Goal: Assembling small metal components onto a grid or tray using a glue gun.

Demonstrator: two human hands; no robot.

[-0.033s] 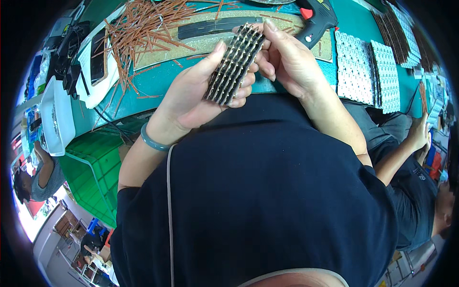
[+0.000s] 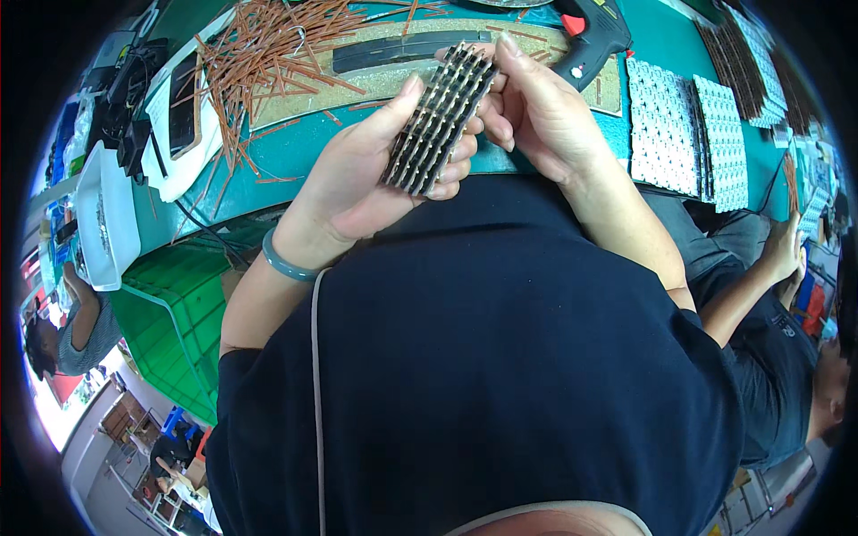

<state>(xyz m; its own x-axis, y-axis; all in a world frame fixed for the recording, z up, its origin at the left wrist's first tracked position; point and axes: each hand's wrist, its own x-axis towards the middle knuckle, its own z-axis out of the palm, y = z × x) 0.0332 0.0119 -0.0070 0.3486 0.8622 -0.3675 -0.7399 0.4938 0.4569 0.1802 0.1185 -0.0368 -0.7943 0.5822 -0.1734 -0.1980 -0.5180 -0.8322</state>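
Above the table's near edge, my left hand grips a dark ribbed block with rows of small brass-coloured points. Its thumb lies along the block's left side, and its fingers come round the right side. The block is tilted, its upper end leaning right. At that upper end my right hand is closed, its thumb at the block's corner and the other fingers curled in beside it. Some of its fingertips are hidden behind the block. Just beyond lie a long black bar and a heap of thin brown strips.
A black glue gun lies at the back right. Silvery studded panels stand on the right of the green table. A phone, a white tray and a green crate are leftward. A co-worker sits close on my right.
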